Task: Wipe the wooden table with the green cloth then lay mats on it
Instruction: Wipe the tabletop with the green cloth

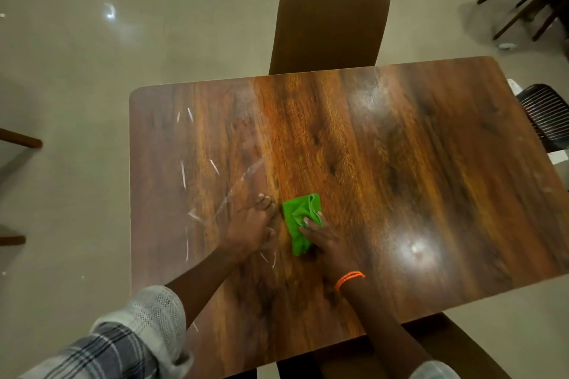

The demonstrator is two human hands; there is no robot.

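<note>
Still, I judged my right hand (323,235), fingers pressing the green cloth (300,221) at lower centre, needed overlapping strokes across the surface (431,163), left hand (251,224) flat, holding nothing.

Dining area: wooden table (400,163), chairs (329,28)
</note>
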